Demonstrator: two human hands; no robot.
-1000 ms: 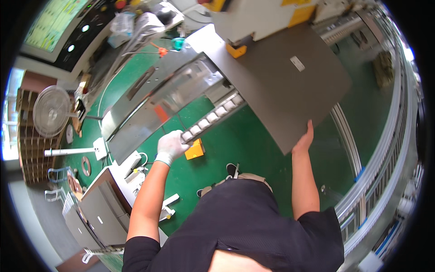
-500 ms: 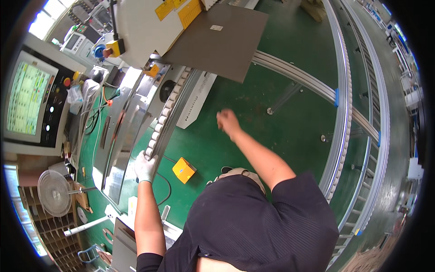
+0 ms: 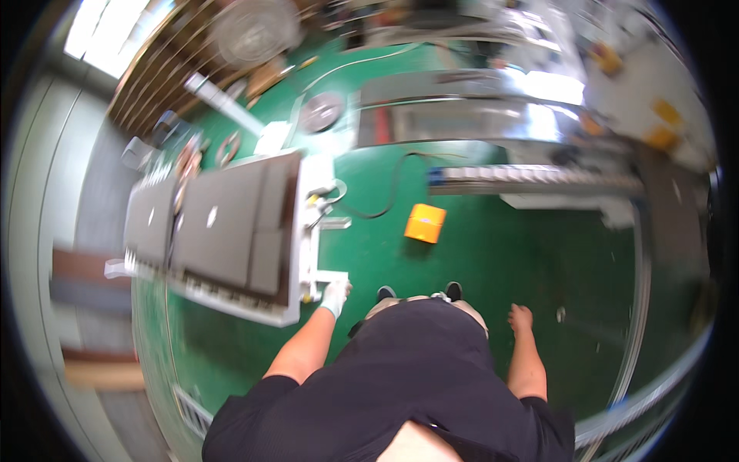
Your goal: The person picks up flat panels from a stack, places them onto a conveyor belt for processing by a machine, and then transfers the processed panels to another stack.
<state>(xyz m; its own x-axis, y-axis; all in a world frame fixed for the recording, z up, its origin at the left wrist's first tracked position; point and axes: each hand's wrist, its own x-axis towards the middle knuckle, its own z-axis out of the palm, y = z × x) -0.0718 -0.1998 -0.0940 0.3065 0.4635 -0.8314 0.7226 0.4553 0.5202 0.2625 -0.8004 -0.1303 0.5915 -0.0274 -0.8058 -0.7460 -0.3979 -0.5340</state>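
My left hand [image 3: 336, 297], in a white glove, is beside the near corner of a white-framed rack, next to its white bracket [image 3: 331, 276]. Blur hides whether it touches the bracket and how its fingers lie. Dark brown flat panels [image 3: 223, 223] lie on the rack, to the left of that hand. My right hand [image 3: 520, 317] is bare and hangs over the green floor at my right side. Its fingers are curled in, and nothing shows in them.
A yellow box-shaped object [image 3: 425, 223] is on the floor ahead, with a dark cable [image 3: 392, 192] behind it. Farther off, a roller conveyor rail [image 3: 531, 179] runs to the right. Another metal rail [image 3: 654, 385] curves along the right. A round mesh-like disc [image 3: 254, 31] stands far left.
My view has swung left, bringing the panel rack beside me. My left hand has left the conveyor rollers and is now by the rack. My right arm has dropped to my side.
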